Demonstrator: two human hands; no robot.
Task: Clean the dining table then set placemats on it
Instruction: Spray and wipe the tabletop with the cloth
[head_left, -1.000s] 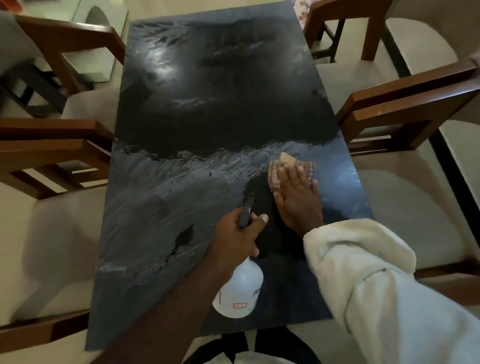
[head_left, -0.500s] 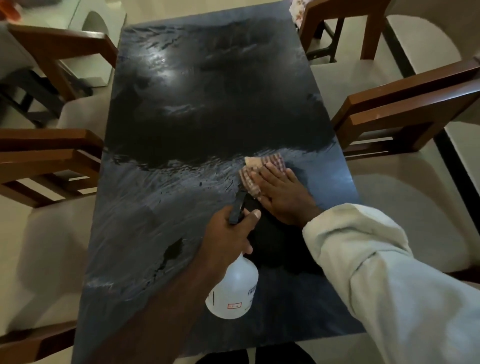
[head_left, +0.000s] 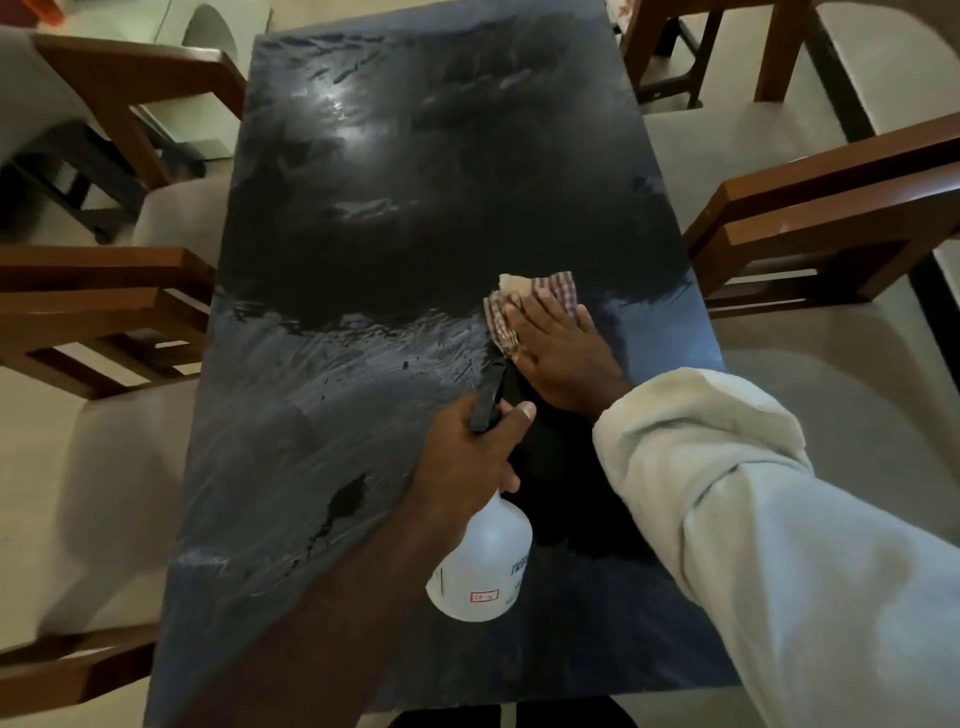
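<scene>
Wooden chairs (head_left: 831, 208) round table (head_left: 415, 182) — right hand (head_left: 563, 353) flat on cloth (head_left: 540, 291), left hand (head_left: 467, 457) around bottle (head_left: 483, 566)

One rectangular glossy black dining table (head_left: 415, 234), its near half streaked with wet smears, carries one crumpled red-checked cloth (head_left: 558, 293) near its right edge.

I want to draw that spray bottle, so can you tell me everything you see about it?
The spray bottle has a rounded, cloudy white body that looks like plastic, with small printed labels, one boxed in red, too small to read. Its black spray head points away, toward the checked cloth. The left hand grips its neck, holding it tilted over the dark table.
</scene>
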